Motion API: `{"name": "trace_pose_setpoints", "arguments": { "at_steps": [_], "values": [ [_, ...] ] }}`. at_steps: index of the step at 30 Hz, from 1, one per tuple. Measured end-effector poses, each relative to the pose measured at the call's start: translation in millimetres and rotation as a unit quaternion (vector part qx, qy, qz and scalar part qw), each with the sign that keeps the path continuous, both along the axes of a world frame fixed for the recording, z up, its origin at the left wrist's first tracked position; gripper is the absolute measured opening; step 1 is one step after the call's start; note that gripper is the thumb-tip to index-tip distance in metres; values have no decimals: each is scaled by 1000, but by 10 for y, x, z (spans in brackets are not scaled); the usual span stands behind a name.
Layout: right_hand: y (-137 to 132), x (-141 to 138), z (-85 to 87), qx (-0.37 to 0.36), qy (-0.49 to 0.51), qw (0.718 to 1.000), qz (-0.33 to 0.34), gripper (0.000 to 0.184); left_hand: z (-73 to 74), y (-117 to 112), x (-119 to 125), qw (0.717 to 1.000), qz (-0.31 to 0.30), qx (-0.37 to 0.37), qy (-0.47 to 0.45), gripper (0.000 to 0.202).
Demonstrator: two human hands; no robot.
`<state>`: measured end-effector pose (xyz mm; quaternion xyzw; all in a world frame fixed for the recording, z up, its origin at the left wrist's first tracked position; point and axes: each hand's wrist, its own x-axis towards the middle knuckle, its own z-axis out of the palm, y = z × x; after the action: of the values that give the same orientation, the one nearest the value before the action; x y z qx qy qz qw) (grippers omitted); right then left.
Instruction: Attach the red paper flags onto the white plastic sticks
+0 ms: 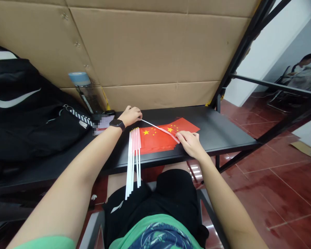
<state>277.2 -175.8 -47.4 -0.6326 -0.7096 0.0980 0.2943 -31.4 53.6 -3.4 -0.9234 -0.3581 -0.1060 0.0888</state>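
A white flagstick slants across the shelf, and my left hand, wearing a black watch, is closed on its far left end. Its lower right part runs into the pinkish edge sleeve of a small red flag with yellow stars. Thumb and fingers of my right hand pinch that sleeve near its lower end. Beneath lies an overlapping stack of similar red flags. Their white sticks fan side by side over the shelf's front edge, towards my lap.
A black backpack fills the left side, near a clear bottle with a blue lid. Cardboard walls off the back of the black shelf. A metal frame rises at right; a person sits beyond.
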Motion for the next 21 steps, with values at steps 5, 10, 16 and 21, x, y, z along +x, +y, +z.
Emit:
{"name": "trace_pose_setpoints", "arguments": {
  "at_steps": [5, 10, 16, 21],
  "values": [
    [56, 13, -41, 11, 17, 997, -76, 49, 193, -90, -121, 999, 3, 37, -15, 17],
    [78, 26, -102, 35, 20, 988, -147, 46, 384, -268, -308, 993, 30, 81, -80, 20],
    [224, 203, -71, -19, -33, 987, -154, 45, 564, -548, -404, 961, 114, 114, -225, 20],
    [849, 362, 176, -121, -74, 984, -103, 54, 467, -709, -347, 917, 176, 134, -332, 18]
  ]
}}
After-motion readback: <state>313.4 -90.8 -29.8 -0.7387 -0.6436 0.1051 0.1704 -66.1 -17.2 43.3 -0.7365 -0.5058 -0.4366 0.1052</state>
